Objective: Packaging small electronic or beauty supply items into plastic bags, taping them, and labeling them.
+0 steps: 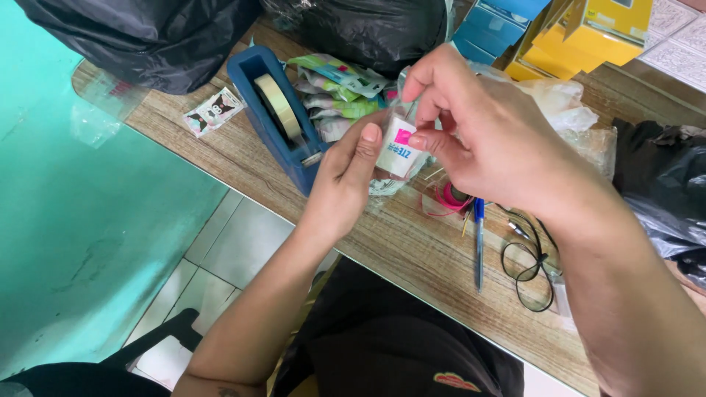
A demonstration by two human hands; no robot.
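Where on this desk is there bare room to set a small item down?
Bare wood lies between the sticker and the blue tape dispenser, and along the near edge left of the blue pen. Crowded: the packets behind the dispenser and the black cable.

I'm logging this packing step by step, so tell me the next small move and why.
Probably reach the left hand to the blue tape dispenser beside it: both hands pinch the small clear packet, the right hand folds its top, and no tape shows on it.

A wooden table (412,254) holds a blue tape dispenser (276,117) with colourful packets (338,92) just beside it. A cartoon sticker (213,112) lies left of the dispenser. A blue pen (479,242), black cord (531,261) and what may be pink bands (445,200) lie nearby. Black bags (147,37) and yellow boxes (581,40) sit behind.
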